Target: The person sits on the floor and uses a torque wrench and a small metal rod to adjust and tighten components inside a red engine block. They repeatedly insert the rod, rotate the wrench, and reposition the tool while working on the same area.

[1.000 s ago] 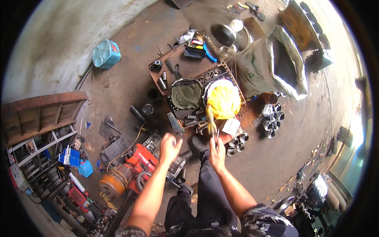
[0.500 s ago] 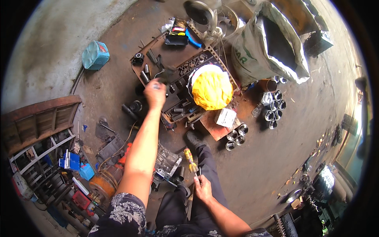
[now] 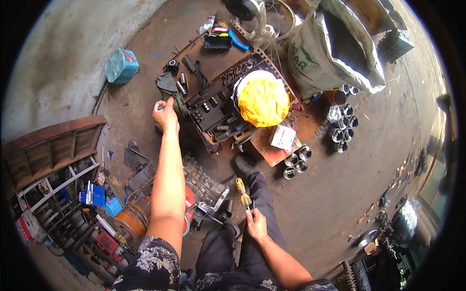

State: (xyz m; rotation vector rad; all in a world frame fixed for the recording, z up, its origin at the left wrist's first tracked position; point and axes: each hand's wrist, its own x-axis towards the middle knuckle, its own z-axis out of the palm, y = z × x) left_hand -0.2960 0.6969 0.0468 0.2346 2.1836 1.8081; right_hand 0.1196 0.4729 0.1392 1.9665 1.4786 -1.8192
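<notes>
Left grip: fingers closed round a bunched dark green cloth
Cloth: at the left side of the tool tray
Right grip: clenched on the thin metal end of a yellow-handled tool, handle pointing away from the body
Near edge: engine block between the forearms
Room: floor spreads rightward of the right grip

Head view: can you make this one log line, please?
left hand: grips dark green cloth; right hand: holds yellow-handled metal tool; nearby: rounded yellow fabric, small white box
</notes>
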